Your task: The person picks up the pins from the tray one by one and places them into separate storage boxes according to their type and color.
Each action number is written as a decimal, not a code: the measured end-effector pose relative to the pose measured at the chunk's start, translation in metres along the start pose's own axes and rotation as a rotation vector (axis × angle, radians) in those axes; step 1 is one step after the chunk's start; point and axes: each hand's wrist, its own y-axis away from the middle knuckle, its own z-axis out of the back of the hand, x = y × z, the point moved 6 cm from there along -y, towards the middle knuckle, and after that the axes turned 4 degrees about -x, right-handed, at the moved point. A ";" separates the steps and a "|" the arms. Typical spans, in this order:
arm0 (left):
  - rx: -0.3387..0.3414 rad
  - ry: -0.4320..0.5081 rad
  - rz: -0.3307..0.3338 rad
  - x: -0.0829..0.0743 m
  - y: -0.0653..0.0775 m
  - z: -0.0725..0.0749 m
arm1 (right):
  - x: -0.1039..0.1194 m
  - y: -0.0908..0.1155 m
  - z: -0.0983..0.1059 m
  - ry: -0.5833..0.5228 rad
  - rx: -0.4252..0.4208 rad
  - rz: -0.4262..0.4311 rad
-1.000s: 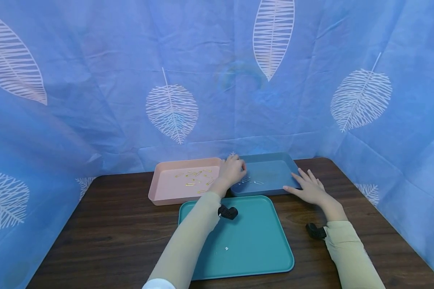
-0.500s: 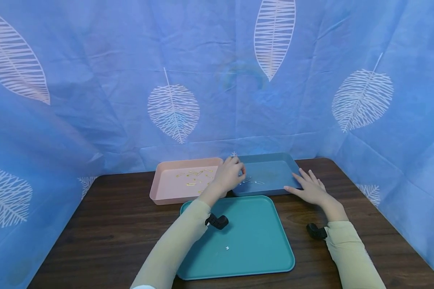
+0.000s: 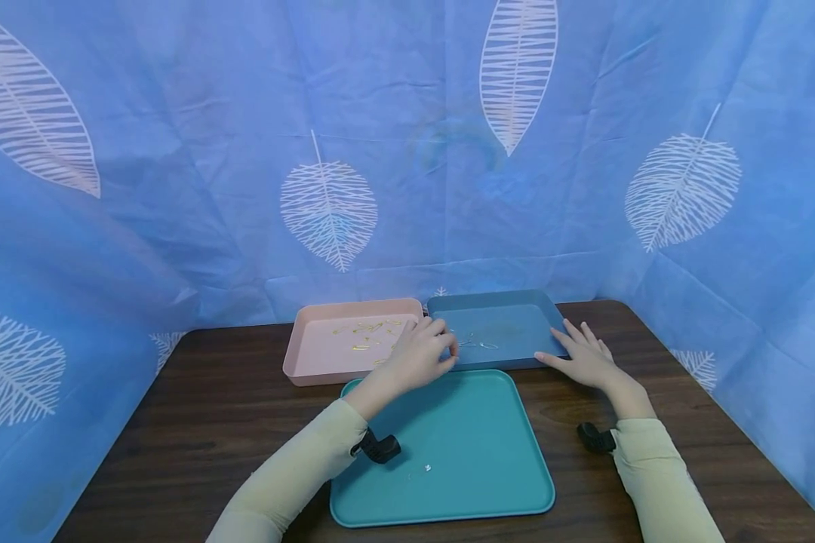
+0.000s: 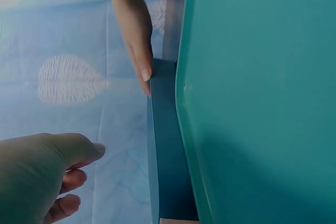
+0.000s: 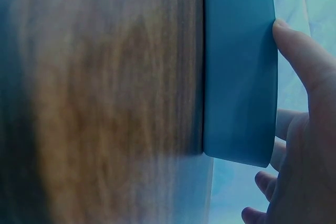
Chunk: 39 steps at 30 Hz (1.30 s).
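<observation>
My left hand (image 3: 421,353) hovers over the front edges of the pink tray (image 3: 333,375) and the blue tray (image 3: 550,305). Its fingers are loosely curled, and in the left wrist view nothing shows between the thumb and fingers. Several slim silver pins (image 3: 487,346), perhaps safety pins, lie in the blue tray. Gold ones (image 3: 361,348) are scattered across the pink tray, too small to make out well. With fingers spread, my right hand (image 3: 587,362) rests at the blue tray's right front corner; its thumb (image 5: 296,51) touches the rim in the right wrist view.
A teal tray (image 3: 475,483) lies in front of both others, with a tiny shiny piece (image 3: 428,468) on it. All three trays stand on a dark wooden table (image 3: 197,422). Behind hangs a blue cloth (image 3: 407,204) with white leaf prints.
My left hand has drawn back from the blue tray's left side toward me, and its forearm has swung left, uncovering more of the teal tray. The right hand stays at the blue tray's corner.
</observation>
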 end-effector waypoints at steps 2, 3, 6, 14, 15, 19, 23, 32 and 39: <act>0.000 0.000 -0.021 -0.002 0.006 0.003 | 0.000 0.000 0.000 -0.002 -0.001 0.001; -0.001 -0.005 -0.034 -0.003 0.009 0.005 | 0.000 0.000 0.001 -0.006 -0.002 0.004; -0.015 -0.009 -0.069 -0.005 0.020 0.008 | 0.001 0.000 0.001 -0.007 -0.004 0.004; -0.028 0.009 -0.128 -0.013 0.051 0.020 | 0.003 -0.001 0.002 -0.001 0.004 0.002; -0.027 0.015 -0.130 -0.014 0.055 0.022 | 0.003 -0.001 0.003 -0.002 0.003 0.003; -0.027 0.031 -0.145 -0.017 0.068 0.030 | 0.004 -0.001 0.003 -0.001 0.002 0.005; 0.005 0.042 -0.139 -0.018 0.079 0.034 | 0.003 -0.002 0.003 0.005 0.003 0.007; 0.143 0.103 -0.102 -0.018 0.106 0.035 | 0.003 0.000 0.001 0.005 0.000 0.005; 0.222 0.209 -0.044 -0.016 0.124 0.029 | 0.000 -0.001 -0.001 0.006 -0.003 0.012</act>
